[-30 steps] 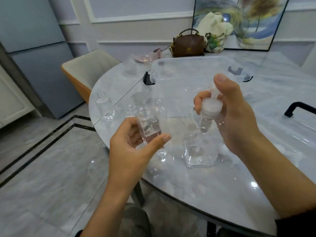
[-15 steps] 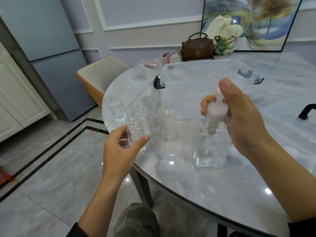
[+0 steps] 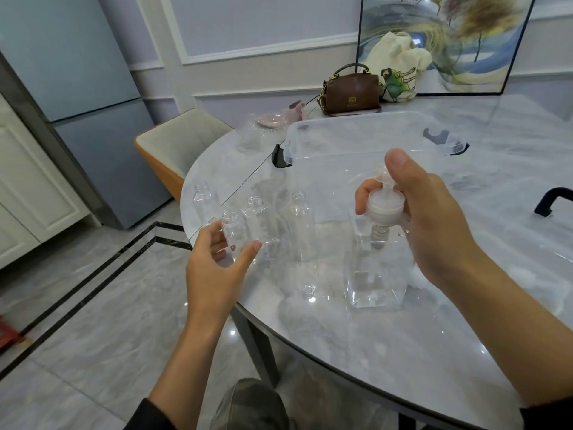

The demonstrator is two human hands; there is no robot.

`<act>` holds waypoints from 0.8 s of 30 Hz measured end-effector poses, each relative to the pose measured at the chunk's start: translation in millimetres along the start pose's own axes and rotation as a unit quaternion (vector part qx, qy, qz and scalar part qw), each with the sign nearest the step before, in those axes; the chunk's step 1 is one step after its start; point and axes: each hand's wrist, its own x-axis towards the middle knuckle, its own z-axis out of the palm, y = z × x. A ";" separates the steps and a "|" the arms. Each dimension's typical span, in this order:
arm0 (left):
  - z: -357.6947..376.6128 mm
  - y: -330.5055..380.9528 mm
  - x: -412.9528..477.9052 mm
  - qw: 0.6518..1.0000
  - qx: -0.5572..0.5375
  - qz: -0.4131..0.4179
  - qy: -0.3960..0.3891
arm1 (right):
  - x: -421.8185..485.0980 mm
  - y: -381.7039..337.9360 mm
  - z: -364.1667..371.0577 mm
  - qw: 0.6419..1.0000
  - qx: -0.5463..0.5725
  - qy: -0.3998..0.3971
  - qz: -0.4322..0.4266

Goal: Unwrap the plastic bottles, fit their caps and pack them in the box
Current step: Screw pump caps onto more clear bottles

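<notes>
My left hand (image 3: 217, 262) holds a small clear uncapped bottle (image 3: 233, 234) upright at the table's left edge, thumb and fingers curled round its lower body. My right hand (image 3: 428, 218) grips a white pump cap (image 3: 384, 206) above a larger square clear bottle (image 3: 375, 274) that stands on the table. Three more uncapped clear bottles (image 3: 203, 198) (image 3: 259, 218) (image 3: 300, 225) stand near the left hand. The clear plastic box (image 3: 372, 135) with black latches sits behind them.
A marble-look table (image 3: 403, 352) carries a brown handbag (image 3: 350, 93), a cream cloth bag (image 3: 400, 66) and a pink item (image 3: 279, 117) at the back. A cushioned chair (image 3: 176, 141) stands at the left. A black handle (image 3: 553, 200) shows at the right.
My left hand has carried the small bottle down and leftward to the table's edge among the other bottles. My right hand keeps the pump cap over the square bottle.
</notes>
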 end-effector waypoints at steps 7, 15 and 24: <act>2.8 -0.2 3.9 1.000 0.016 -0.001 0.010 | -1.1 0.0 -0.7 1.000 0.001 -0.001 -0.003; 6.3 -3.7 10.1 0.999 0.017 0.001 0.037 | 0.6 2.5 -0.8 1.000 0.008 0.000 -0.009; 5.1 -7.1 13.5 0.998 0.021 0.021 0.062 | -0.7 1.2 -0.4 1.000 0.005 0.003 -0.012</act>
